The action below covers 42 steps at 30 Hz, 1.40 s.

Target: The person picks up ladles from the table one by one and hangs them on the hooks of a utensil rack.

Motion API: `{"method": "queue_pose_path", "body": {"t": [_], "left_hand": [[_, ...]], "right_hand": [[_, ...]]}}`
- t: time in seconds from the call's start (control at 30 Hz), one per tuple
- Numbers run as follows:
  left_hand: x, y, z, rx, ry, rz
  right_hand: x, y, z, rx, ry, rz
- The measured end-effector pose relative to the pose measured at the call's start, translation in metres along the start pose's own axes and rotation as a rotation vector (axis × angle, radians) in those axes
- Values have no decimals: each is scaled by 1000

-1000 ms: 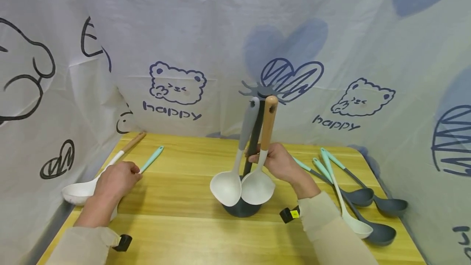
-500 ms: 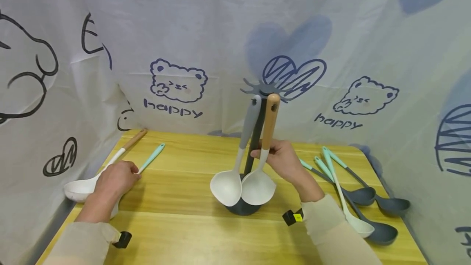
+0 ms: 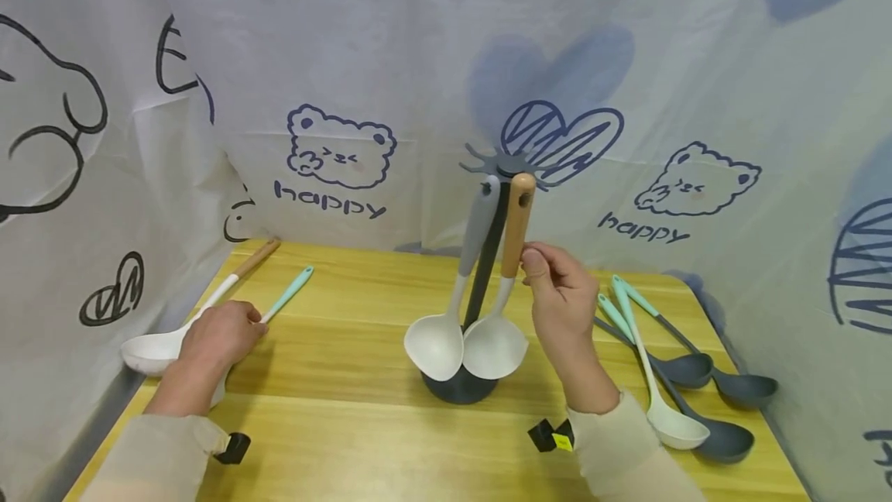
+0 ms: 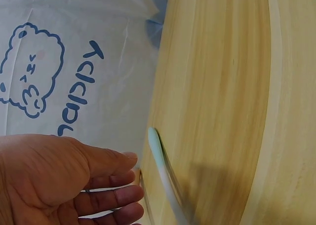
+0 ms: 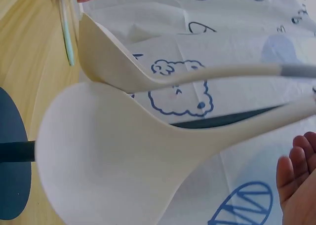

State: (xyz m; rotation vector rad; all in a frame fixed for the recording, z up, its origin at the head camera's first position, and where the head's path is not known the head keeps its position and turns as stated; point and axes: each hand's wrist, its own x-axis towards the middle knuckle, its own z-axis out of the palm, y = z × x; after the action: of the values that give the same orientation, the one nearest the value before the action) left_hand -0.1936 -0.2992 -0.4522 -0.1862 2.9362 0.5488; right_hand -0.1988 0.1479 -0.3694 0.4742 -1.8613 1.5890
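A dark stand (image 3: 493, 254) with hooked arms bears two white ladles: a grey-handled ladle (image 3: 435, 347) and a wooden-handled ladle (image 3: 495, 347). My right hand (image 3: 564, 300) is at the lower end of the wooden handle, thumb and forefinger close together. Whether they pinch it cannot be made out; in the right wrist view the visible fingers (image 5: 298, 161) are apart from it. My left hand (image 3: 219, 335) lies loosely at the left, between another wooden-handled white ladle (image 3: 149, 351) and a turquoise-handled one (image 3: 289, 291). Its relaxed fingers (image 4: 111, 198) hold neither.
Several turquoise-handled ladles lie overlapped at the table's right, including a white one (image 3: 676, 428) and a grey one (image 3: 746, 386). The stand's round base (image 3: 460, 387) rests on the wooden table (image 3: 334, 401). A printed cloth (image 3: 411, 60) encloses the back and sides.
My right hand has moved from around the stand's pole, behind the ladle's neck, up and right to the wooden handle's outer side. My left hand has hardly moved.
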Motion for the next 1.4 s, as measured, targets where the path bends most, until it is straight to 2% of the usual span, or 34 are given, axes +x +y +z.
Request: {"method": "queue_pose_path", "body": {"t": [0.2, 0.3, 0.53, 0.8, 1.13, 1.4], "left_hand": [[6, -2, 2, 14, -14, 3], [9, -5, 6, 23, -28, 3], [15, -12, 15, 51, -34, 21], [19, -13, 17, 49, -29, -1], [29, -18, 19, 65, -54, -20], [33, -20, 21, 77, -21, -4]], "right_hand": [[-9, -7, 3, -113, -4, -178], [-11, -11, 5, -153, 0, -227], [-13, -15, 11, -190, 29, -251], [-13, -14, 13, -189, 46, -254], [-13, -12, 12, -187, 48, -266], [-14, -10, 13, -181, 55, -274]]}}
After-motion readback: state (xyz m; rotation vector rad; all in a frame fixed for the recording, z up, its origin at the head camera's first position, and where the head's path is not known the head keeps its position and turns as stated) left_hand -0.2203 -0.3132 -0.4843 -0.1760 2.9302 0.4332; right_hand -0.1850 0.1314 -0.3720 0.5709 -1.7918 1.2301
